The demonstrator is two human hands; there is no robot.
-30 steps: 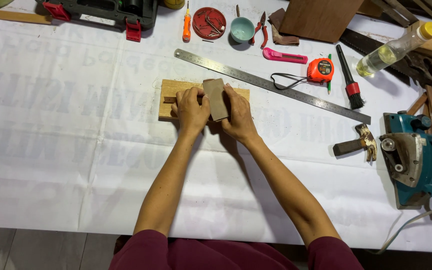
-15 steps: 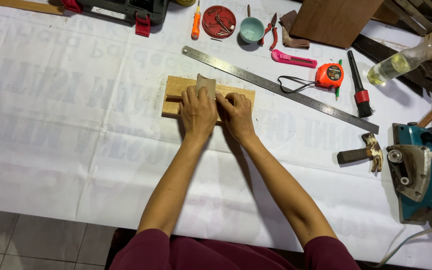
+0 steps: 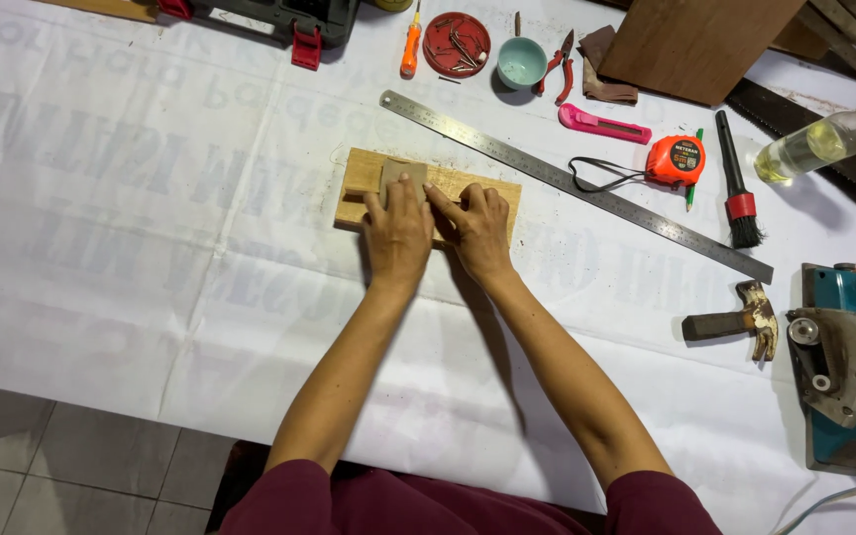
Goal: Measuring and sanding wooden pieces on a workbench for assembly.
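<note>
**Both hands on the block, pressing it to the board**

Right then, both hands were down on the board (image 3: 434, 194), which lay flat on the bench (image 3: 131, 228) just short of the long steel ruler (image 3: 577, 186). The left hand (image 3: 397, 230) was clamped over a small grey-brown block (image 3: 401, 176), fingers curled on top and pressing it to the wood near the board's left end. The right hand (image 3: 479, 228) lay flat beside it, fingers together and pointing at the block, steadying both block and board. By the look of it, this was a sanding or rubbing stroke on the board's top face. Any further stroke would have called for even downward pressure and a firm hold so the board did not slide on the sheet.

Round about, the bench was covered with a white sheet showing faint mirrored print. Beyond the ruler sat a red dish of screws (image 3: 456, 44), a pale cup (image 3: 520, 61), a pink knife (image 3: 603, 123) and an orange tape measure (image 3: 676, 160). A brush (image 3: 737, 190), a hammer (image 3: 740, 321) and a teal power planer (image 3: 844, 362) were well apart to the right. Pale floor tiles showed below the bench edge.
</note>
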